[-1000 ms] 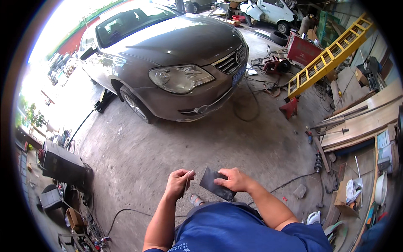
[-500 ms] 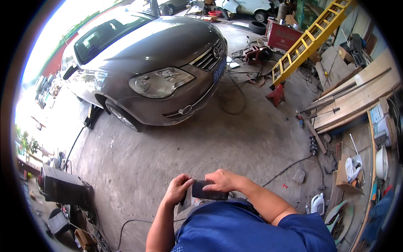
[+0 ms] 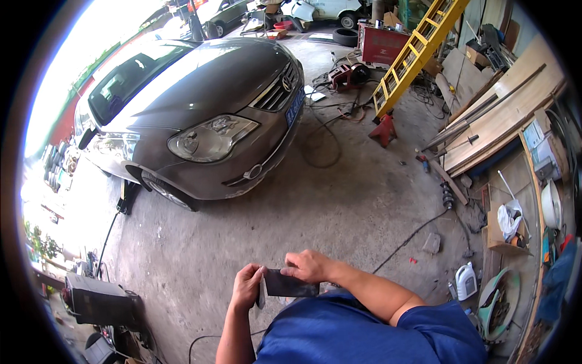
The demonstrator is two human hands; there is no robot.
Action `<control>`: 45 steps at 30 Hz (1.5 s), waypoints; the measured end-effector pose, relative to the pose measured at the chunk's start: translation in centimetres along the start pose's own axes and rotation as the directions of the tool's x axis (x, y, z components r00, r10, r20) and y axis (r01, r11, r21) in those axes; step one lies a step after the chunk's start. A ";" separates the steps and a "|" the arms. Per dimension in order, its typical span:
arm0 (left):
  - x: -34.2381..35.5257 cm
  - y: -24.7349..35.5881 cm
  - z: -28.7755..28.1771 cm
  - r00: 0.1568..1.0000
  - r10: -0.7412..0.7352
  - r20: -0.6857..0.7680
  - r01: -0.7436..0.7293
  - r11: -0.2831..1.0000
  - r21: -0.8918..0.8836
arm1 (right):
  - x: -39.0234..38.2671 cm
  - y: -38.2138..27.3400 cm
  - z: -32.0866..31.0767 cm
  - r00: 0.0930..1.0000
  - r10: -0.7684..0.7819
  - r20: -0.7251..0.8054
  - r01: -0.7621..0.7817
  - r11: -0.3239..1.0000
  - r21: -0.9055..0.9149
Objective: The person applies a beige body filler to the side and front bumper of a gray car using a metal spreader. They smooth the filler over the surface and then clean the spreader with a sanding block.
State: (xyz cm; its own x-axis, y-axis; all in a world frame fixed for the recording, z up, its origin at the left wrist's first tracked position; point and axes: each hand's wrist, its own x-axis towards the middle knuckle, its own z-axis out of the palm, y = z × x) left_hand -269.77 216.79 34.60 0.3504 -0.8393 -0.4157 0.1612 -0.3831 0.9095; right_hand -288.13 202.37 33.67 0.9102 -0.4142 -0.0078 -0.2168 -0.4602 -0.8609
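Observation:
In front of my blue shirt, my left hand [image 3: 246,286] is closed, its thumb and fingers pinching a narrow dark flap [image 3: 260,297] that hangs below them. Right beside it, my right hand [image 3: 307,267] grips the top edge of a flat, dark grey rectangular sheet [image 3: 284,286], which looks like sandpaper. The sheet's left edge comes up close to my left fingertips. Whether flap and sheet are one folded piece I cannot tell.
A grey-brown car [image 3: 212,91] stands ahead on the concrete floor. To the right are a yellow ladder [image 3: 418,51], a red jack stand [image 3: 384,130], wooden boards [image 3: 491,121] and a white jug [image 3: 465,281]. A dark box [image 3: 97,298] sits at the left, and cables cross the floor.
The view has swung, so the car sits further left and lower. My hands have shifted slightly left in the picture, and more of the sheet's face shows between them.

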 end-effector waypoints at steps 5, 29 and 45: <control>0.1 0.7 1.2 0.999 -0.050 0.006 0.050 0.999 -0.015 | -0.8 0.9 -0.4 0.994 -0.044 -0.104 0.043 0.999 -0.009; 3.5 -3.7 3.3 0.990 -0.020 -0.143 0.010 0.997 -0.070 | -3.3 5.0 -4.0 0.875 0.214 -0.435 -0.143 0.971 0.189; 13.5 0.9 0.2 0.938 0.223 -0.264 -0.294 0.918 -0.268 | 9.5 5.7 -0.3 0.998 0.056 -0.040 -0.051 0.991 0.123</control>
State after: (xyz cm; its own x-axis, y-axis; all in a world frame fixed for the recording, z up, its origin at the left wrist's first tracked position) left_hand -265.07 205.04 29.79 0.6087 -0.7709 -0.1875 0.2923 -0.0018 0.9563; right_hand -280.79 195.59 28.87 0.8817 -0.4705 -0.0360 -0.2178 -0.3381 -0.9156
